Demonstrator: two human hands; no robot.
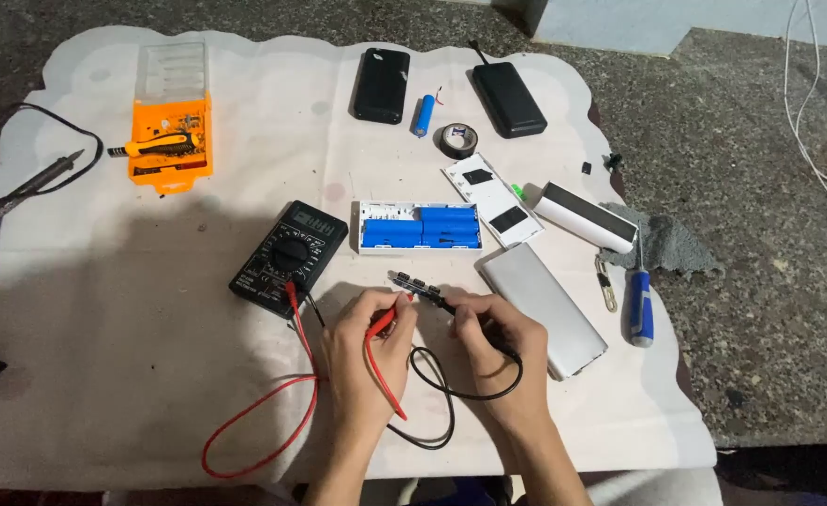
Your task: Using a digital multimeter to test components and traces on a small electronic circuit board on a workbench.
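Small circuit board (412, 283) lying just beyond fingertips, long axis left-right. Left hand (369, 349) pinching red probe (383, 323); right hand (496, 345) pinching black probe (443, 302), tips converging on board.

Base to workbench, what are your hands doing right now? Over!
Left hand grips red probe; right hand grips black probe. Both tips at small circuit board. Multimeter to the left, battery case behind. Nothing blocking.
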